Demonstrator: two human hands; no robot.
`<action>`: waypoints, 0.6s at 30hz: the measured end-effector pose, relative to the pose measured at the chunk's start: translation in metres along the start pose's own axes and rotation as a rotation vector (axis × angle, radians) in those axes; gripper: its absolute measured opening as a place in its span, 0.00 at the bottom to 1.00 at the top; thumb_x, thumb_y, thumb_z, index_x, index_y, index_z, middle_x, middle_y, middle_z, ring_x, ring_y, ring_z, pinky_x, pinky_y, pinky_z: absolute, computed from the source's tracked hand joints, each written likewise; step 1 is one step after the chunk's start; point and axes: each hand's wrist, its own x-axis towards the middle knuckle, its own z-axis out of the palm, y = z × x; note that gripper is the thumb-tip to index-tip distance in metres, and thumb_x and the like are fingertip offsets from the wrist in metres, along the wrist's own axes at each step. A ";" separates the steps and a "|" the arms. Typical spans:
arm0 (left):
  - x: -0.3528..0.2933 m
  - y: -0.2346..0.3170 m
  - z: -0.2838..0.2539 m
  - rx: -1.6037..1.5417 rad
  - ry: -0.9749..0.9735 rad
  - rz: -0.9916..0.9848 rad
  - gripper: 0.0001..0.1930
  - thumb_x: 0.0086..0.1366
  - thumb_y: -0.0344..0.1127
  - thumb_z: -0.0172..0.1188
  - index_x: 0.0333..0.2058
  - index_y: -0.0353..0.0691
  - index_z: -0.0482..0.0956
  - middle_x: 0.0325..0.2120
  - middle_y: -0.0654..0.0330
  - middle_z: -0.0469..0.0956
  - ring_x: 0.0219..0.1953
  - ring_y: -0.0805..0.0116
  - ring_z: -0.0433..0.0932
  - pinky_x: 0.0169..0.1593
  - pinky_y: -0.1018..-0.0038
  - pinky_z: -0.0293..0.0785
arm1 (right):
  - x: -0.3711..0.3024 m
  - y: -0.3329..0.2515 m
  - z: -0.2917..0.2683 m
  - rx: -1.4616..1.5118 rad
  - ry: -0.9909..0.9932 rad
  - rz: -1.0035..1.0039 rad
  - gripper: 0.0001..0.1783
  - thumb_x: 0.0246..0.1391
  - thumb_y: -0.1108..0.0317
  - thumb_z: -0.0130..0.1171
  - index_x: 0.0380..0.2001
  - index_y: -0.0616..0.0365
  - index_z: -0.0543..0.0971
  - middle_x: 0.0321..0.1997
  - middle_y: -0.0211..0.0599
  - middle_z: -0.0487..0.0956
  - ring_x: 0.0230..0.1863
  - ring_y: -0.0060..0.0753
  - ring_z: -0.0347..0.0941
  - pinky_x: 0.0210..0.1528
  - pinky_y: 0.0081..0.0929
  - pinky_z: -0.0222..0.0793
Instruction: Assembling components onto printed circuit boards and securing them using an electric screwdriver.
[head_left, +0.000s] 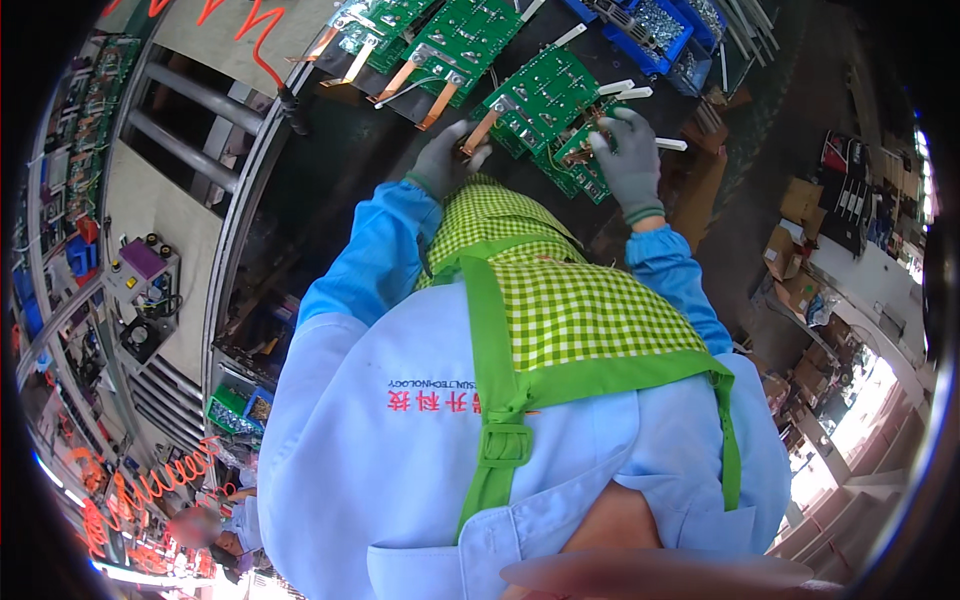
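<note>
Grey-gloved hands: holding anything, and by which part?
Left hand: at the near end of a flat copper strip. Right hand: at the right side of a small green circuit board. Whether either grips can't be told.

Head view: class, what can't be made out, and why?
All in the head view:
1) Part of the small green board: covered by the right hand.
2) Whether the left hand grips the copper strip: hidden by its fingers.
3) Far end of the uppermost green board: cut off by the upper edge.
4) Metal parts in the blue bin: too small to tell apart.
</note>
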 end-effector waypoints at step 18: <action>-0.011 -0.043 0.027 0.447 -0.262 -0.092 0.19 0.65 0.35 0.47 0.52 0.35 0.62 0.40 0.51 0.72 0.38 0.66 0.76 0.38 0.77 0.74 | 0.027 -0.004 0.015 -0.111 -0.229 0.094 0.16 0.44 0.57 0.60 0.33 0.56 0.77 0.45 0.42 0.71 0.41 0.45 0.73 0.42 0.39 0.69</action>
